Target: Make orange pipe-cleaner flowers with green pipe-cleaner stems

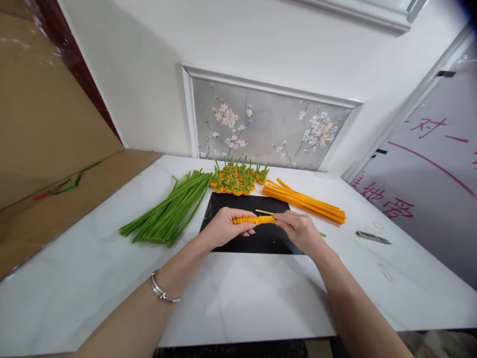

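A coiled orange pipe cleaner (265,219), wound into a tight bumpy roll, is stretched level between my two hands over a black mat (246,243). My left hand (222,228) pinches its left end between thumb and fingers. At the other end, my right hand (301,231) has its fingertips closed on the coil. A thin pale wooden stick (264,212) sticks out leftward from the right fingers, just above the coil. Both palms and part of the coil's ends are hidden by the fingers.
Green pipe cleaners (167,211) lie heaped at left, straight orange ones (305,201) at right. Behind the mat stand several small orange pieces with green stems (238,179). Scissors (372,237) and rubber bands (385,272) lie far right. A cardboard box (55,99) borders the left.
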Tool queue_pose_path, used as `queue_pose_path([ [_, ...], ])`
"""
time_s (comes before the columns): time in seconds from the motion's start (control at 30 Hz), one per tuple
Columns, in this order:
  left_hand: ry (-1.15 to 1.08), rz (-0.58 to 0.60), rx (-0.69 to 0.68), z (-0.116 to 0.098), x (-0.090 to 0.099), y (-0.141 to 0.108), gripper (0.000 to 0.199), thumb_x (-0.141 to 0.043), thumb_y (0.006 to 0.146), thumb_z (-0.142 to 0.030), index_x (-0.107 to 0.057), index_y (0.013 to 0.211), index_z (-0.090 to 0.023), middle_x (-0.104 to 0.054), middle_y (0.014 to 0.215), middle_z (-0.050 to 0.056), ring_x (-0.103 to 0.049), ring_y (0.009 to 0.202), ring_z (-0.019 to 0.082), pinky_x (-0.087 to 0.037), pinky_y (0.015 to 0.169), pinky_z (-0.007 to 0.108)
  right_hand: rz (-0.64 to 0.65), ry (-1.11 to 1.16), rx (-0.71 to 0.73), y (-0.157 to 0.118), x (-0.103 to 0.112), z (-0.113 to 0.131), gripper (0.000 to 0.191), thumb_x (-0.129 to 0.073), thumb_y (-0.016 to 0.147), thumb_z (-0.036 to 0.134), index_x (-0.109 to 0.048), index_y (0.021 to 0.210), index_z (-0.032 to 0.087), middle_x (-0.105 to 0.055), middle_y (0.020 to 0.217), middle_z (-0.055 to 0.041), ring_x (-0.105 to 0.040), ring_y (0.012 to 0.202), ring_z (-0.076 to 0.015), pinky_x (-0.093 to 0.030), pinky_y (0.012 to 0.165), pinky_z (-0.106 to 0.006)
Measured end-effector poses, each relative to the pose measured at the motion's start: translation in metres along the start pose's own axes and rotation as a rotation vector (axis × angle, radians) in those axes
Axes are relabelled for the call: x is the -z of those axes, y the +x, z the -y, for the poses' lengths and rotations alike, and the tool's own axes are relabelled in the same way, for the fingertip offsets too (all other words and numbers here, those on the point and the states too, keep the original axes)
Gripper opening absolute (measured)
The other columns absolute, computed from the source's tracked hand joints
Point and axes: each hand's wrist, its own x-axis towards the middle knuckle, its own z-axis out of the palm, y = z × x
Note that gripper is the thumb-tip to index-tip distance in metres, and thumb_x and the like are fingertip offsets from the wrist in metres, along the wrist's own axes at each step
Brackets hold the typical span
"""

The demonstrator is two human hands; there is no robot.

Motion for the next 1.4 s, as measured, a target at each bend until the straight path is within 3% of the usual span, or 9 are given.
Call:
queue_pose_path([
  [0.17,-0.027,0.02,-0.021,-0.005,0.005,0.0,0.054,-0.076,0.065,-0.019,-0.062,0.117,-0.012,-0.073,0.089,0.006,-0.069,0.075,0.016,-0.056,0.075,0.029,-0.059,0.019,-0.089,-0.002,0.007,-0.007,0.023,-0.049,0.091,0.027,-0.07,0.099,0.021,-0.07,0.083,-0.0049,-0.066,0.073,-0.0178,-0.054,0.069,-0.029],
  [0.37,-0.083,-0.047,-0.026,-0.004,0.008,0.002,0.028,-0.07,0.074,-0.027,-0.068,0.098,-0.012,-0.074,0.081,0.006,-0.07,0.081,0.018,-0.057,0.071,0.026,-0.055,0.031,-0.112,-0.005,0.008,-0.015,0.028,-0.041,0.093,0.024,-0.063,0.109,0.019,-0.071,0.086,-0.0055,-0.067,0.074,-0.0176,-0.054,0.071,-0.031],
  [0.57,-0.044,-0.024,-0.046,0.003,0.008,0.003,0.025,-0.068,0.076,-0.025,-0.07,0.098,-0.013,-0.074,0.083,0.006,-0.071,0.079,0.017,-0.057,0.068,0.024,0.053,-0.099,-0.102,-0.005,0.009,-0.011,0.028,-0.038,0.093,0.018,-0.059,0.112,0.02,-0.072,0.089,-0.0051,-0.068,0.078,-0.0176,-0.052,0.069,-0.028],
  [0.77,0.051,-0.014,-0.03,0.003,0.008,0.003,0.022,-0.066,0.075,-0.022,-0.071,0.095,-0.013,-0.075,0.079,0.006,-0.071,0.076,0.018,-0.058,0.069,0.025,0.088,-0.348,0.027,-0.004,0.016,-0.008,0.031,-0.037,0.092,0.012,-0.066,0.101,0.019,-0.072,0.084,-0.0065,-0.064,0.076,-0.0205,-0.047,0.065,-0.03],
  [1.0,0.018,-0.032,-0.007,0.006,0.005,0.004,0.025,-0.069,0.072,-0.024,-0.072,0.094,-0.012,-0.075,0.079,0.007,-0.072,0.075,0.018,-0.059,0.068,0.027,0.141,-0.242,-0.045,-0.003,0.011,-0.006,0.029,-0.041,0.093,0.019,-0.064,0.11,0.022,-0.071,0.088,-0.006,-0.066,0.079,-0.0189,-0.051,0.071,-0.029],
  [1.2,-0.053,-0.038,-0.038,0.001,0.004,0.003,0.033,-0.071,0.071,-0.022,-0.069,0.103,-0.012,-0.075,0.083,0.007,-0.071,0.079,0.018,-0.058,0.071,0.027,0.071,-0.037,-0.138,-0.003,0.013,-0.004,0.027,-0.044,0.091,0.019,-0.061,0.111,0.022,-0.073,0.091,-0.0029,-0.068,0.079,-0.017,-0.053,0.072,-0.028],
  [1.4,-0.03,-0.018,-0.057,0.002,0.004,0.003,0.029,-0.07,0.074,-0.025,-0.071,0.1,-0.013,-0.075,0.081,0.006,-0.071,0.077,0.018,-0.059,0.068,0.026,0.074,-0.003,-0.088,-0.002,0.011,-0.003,0.029,-0.041,0.09,0.017,-0.06,0.112,0.021,-0.073,0.091,-0.0037,-0.068,0.077,-0.0167,-0.054,0.072,-0.028],
])
